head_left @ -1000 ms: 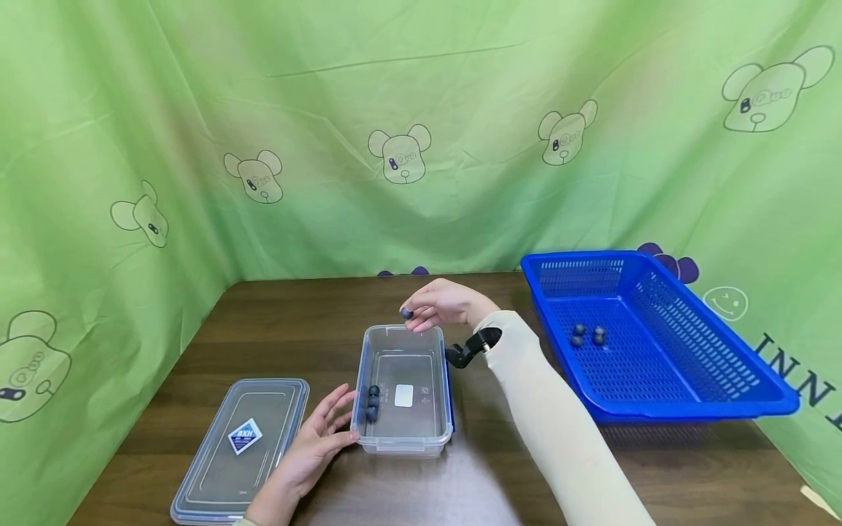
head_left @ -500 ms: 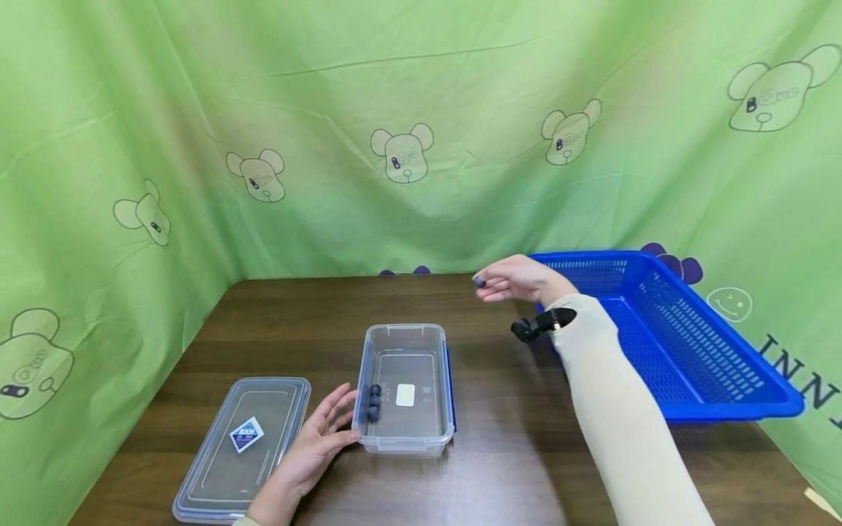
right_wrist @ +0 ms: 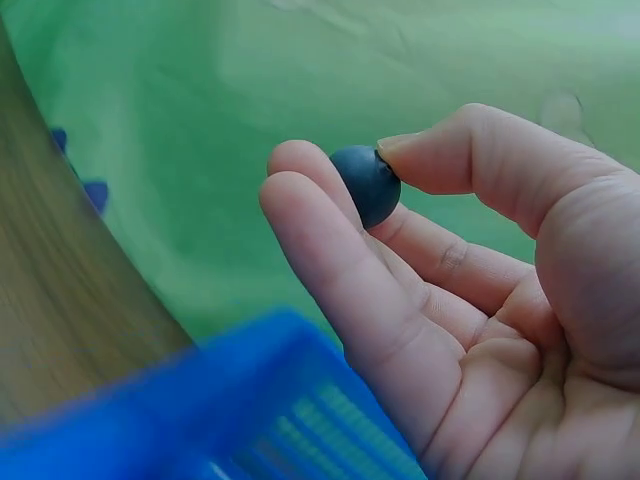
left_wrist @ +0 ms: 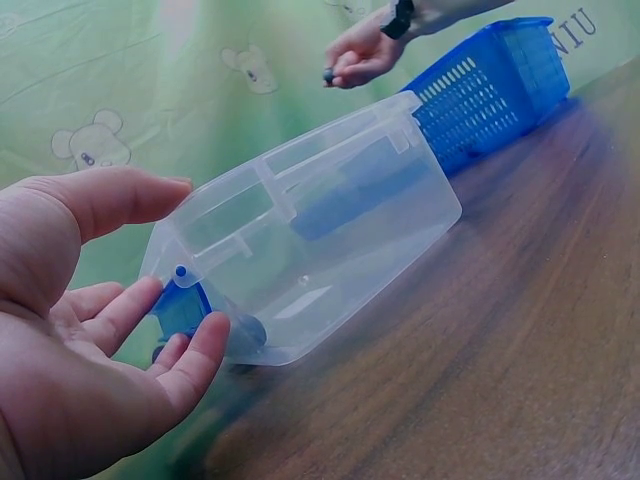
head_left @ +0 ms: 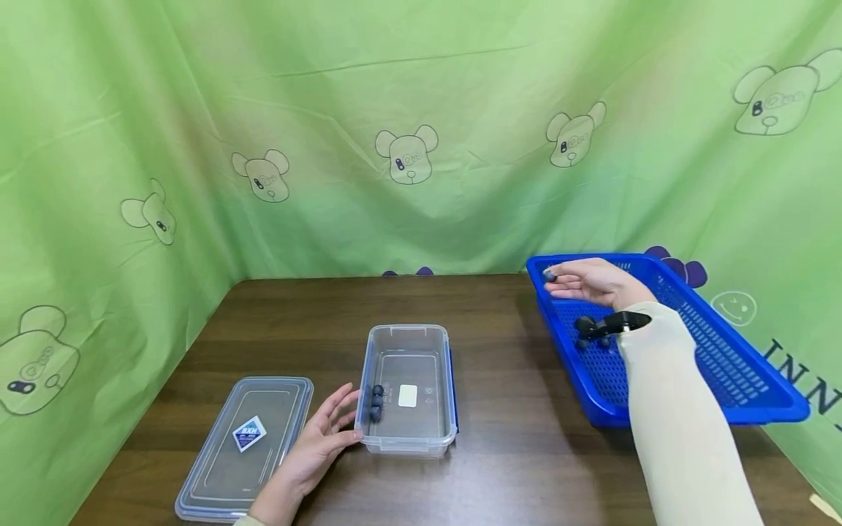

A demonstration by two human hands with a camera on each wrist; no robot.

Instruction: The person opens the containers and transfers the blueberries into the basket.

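Observation:
My right hand (head_left: pixel 595 281) pinches a round dark blueberry (right_wrist: pixel 367 186) between thumb and fingertips, over the left part of the blue plastic basket (head_left: pixel 710 416). Several more dark berries (head_left: pixel 582 343) lie on the basket floor, partly hidden by the wrist camera mount. With relaxed, spread fingers, my left hand (head_left: pixel 322 438) rests against the left front corner of a clear plastic food container (head_left: pixel 421 443); its thumb touches the rim. Inside that container, 3 blueberries (head_left: pixel 377 402) line up along the left wall. A blue latch (left_wrist: pixel 182 308) hangs beside the left fingers.
A clear lid (head_left: pixel 217 475) with a blue diamond label lies flat left of the container. Brown wooden tabletop (head_left: pixel 500 365) stretches between container and basket. A green printed curtain (head_left: pixel 329 219) stands behind and at both sides.
My right hand has moved from above the container's far edge rightward to over the basket, still pinching the blueberry. The left hand and container have stayed in place.

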